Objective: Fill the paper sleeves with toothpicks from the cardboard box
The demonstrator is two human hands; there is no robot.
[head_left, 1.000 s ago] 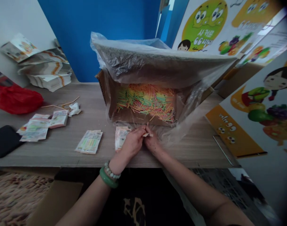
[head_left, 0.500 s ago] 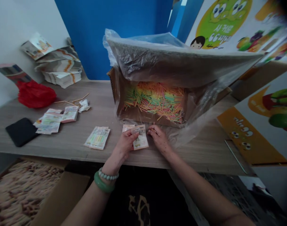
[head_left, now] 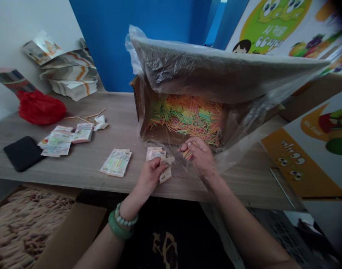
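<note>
My left hand is closed on a small printed paper packet, held just above the wooden table near its front edge. More such packets lie in a short stack right behind it. My right hand pinches a small bunch of coloured sticks at the mouth of a cardboard box. The box lies on its side, lined with clear plastic, and holds a heap of thin coloured sticks.
A filled packet lies left of my hands, with more packets further left, a black phone, a red bag and a stack of flat packets. A box of packets sits below the table. Posters lean at right.
My right hand has moved up to the box mouth and now holds a bunch of sticks. My left hand has drawn the packet down toward the table edge.
</note>
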